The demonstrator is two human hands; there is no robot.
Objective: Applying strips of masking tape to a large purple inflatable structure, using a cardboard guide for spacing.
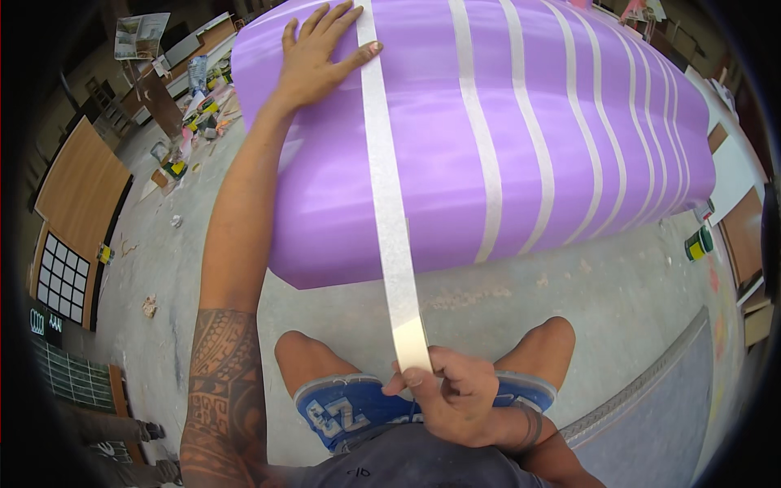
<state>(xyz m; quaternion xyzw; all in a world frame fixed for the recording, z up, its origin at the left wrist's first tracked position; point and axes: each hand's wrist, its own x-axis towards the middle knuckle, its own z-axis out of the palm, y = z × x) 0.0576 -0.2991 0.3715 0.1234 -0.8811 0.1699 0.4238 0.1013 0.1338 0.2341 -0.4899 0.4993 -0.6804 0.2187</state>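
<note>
A large glossy purple curved body [325, 187] stands in front of me, with several strips of whitish masking tape [484, 146] running down it, closer together toward the right. Near its upper left edge my left hand [321, 61] lies on the surface with the fingers spread, thumb on the newest-looking, leftmost strip of masking tape [382, 163]. That strip runs toward me past the purple lower edge and hangs taut in the air. Its near end is gripped by my right hand [455, 398], low in front of my lap; the fingers partly hide what is there.
A green and yellow can [697, 243] stands on the floor at the right. A grey flat board [651, 415] lies at the lower right. On the left are a wood-coloured panel [81, 183], cans and scattered litter [199, 122]. A crumpled scrap [150, 306] is on the concrete floor.
</note>
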